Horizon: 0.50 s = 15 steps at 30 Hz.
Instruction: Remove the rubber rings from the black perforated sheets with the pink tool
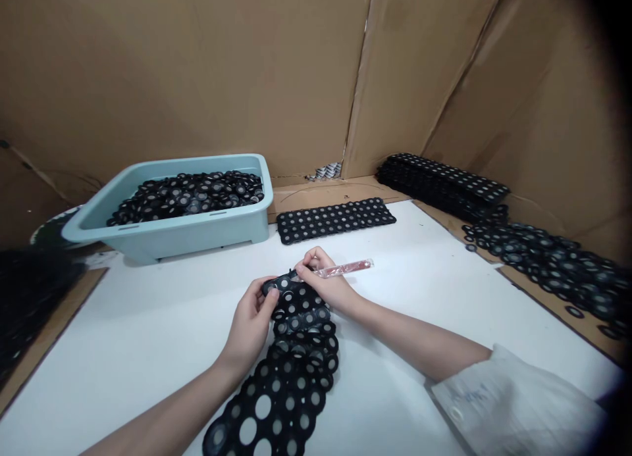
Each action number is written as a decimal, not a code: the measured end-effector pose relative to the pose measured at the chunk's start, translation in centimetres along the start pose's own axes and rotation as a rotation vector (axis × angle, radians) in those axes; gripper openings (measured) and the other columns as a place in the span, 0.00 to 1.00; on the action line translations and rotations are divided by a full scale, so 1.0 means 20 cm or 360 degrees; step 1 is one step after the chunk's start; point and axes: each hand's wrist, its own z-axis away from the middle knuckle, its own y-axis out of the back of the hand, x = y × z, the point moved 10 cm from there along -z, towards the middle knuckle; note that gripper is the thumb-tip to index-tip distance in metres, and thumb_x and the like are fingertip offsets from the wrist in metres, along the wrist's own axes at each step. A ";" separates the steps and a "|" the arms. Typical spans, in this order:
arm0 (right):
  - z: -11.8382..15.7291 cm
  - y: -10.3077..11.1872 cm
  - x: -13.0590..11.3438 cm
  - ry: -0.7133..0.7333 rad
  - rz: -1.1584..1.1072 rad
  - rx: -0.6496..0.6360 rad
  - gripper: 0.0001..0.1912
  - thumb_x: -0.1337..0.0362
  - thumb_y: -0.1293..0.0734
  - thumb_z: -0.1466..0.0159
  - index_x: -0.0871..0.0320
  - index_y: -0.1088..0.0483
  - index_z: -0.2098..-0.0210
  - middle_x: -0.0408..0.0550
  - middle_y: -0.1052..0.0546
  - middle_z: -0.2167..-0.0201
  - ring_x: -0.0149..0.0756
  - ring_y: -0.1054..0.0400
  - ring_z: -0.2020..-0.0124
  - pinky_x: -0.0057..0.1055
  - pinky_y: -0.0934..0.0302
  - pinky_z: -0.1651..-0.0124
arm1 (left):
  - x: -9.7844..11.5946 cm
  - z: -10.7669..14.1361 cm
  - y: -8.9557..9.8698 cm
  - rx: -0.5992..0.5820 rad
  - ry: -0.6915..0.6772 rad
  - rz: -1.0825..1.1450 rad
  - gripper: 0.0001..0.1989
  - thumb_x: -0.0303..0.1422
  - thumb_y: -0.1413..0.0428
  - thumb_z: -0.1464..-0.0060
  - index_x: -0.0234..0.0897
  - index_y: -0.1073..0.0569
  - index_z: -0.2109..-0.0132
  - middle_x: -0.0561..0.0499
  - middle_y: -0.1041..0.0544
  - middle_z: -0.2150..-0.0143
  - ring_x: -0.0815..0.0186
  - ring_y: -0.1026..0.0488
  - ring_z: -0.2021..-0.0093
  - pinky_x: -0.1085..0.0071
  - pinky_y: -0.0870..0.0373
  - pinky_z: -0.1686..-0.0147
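Note:
A long black sheet of joined discs with pale round centres point(277, 387) runs over the white table toward me. My left hand point(251, 319) pinches its far end between thumb and fingers. Several larger white holes show in the sheet's near part, where the table shows through. In my right hand point(330, 286) is a slim tool with a red handle wrapped in clear plastic point(348, 268). Its working end points left, at the sheet's far edge, and is too small to make out. The fingers of both hands are close together there.
A light blue basin point(197, 235) full of loose black discs point(192, 196) stands back left. Another disc sheet point(336, 219) lies flat behind my hands. A stack of sheets point(439, 183) and a pile of discs point(557, 262) lie on the right. Cardboard walls point(197, 68) enclose the table point(395, 383).

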 end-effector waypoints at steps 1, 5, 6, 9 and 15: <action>0.00 0.00 0.00 0.0006 0.0012 -0.0009 0.10 0.60 0.38 0.43 0.55 0.46 0.69 0.38 0.35 0.74 0.28 0.38 0.73 0.27 0.46 0.67 | 0.01 0.00 -0.01 -0.0033 -0.0009 -0.0045 0.13 0.39 0.48 0.50 0.38 0.32 0.59 0.50 0.27 0.61 0.64 0.32 0.59 0.72 0.38 0.58; 0.01 -0.02 -0.03 0.0053 0.0087 -0.0069 0.08 0.60 0.40 0.41 0.55 0.46 0.67 0.40 0.35 0.71 0.29 0.38 0.71 0.28 0.45 0.67 | 0.01 0.00 -0.03 -0.0118 0.0009 -0.0091 0.11 0.39 0.48 0.50 0.37 0.31 0.63 0.51 0.27 0.66 0.64 0.32 0.63 0.72 0.38 0.63; 0.02 -0.03 -0.05 0.0073 0.0132 -0.0085 0.08 0.61 0.40 0.41 0.55 0.46 0.67 0.40 0.34 0.70 0.29 0.38 0.69 0.29 0.44 0.65 | 0.01 0.00 -0.04 -0.0138 0.0015 -0.0062 0.11 0.39 0.47 0.50 0.37 0.31 0.63 0.51 0.27 0.66 0.64 0.33 0.63 0.72 0.38 0.62; 0.05 -0.05 -0.10 0.0161 0.0358 -0.0103 0.07 0.63 0.42 0.40 0.55 0.47 0.64 0.43 0.35 0.65 0.32 0.39 0.62 0.32 0.43 0.59 | 0.00 0.00 -0.05 -0.0198 0.0046 0.0036 0.11 0.38 0.46 0.51 0.37 0.30 0.61 0.51 0.27 0.64 0.64 0.33 0.61 0.71 0.38 0.60; 0.09 -0.11 -0.13 0.0255 0.0757 -0.0156 0.09 0.63 0.44 0.39 0.55 0.51 0.60 0.45 0.38 0.66 0.31 0.39 0.70 0.32 0.42 0.66 | -0.01 0.01 -0.08 -0.0287 0.0212 0.0335 0.10 0.35 0.46 0.50 0.35 0.30 0.61 0.49 0.27 0.62 0.63 0.33 0.60 0.69 0.40 0.57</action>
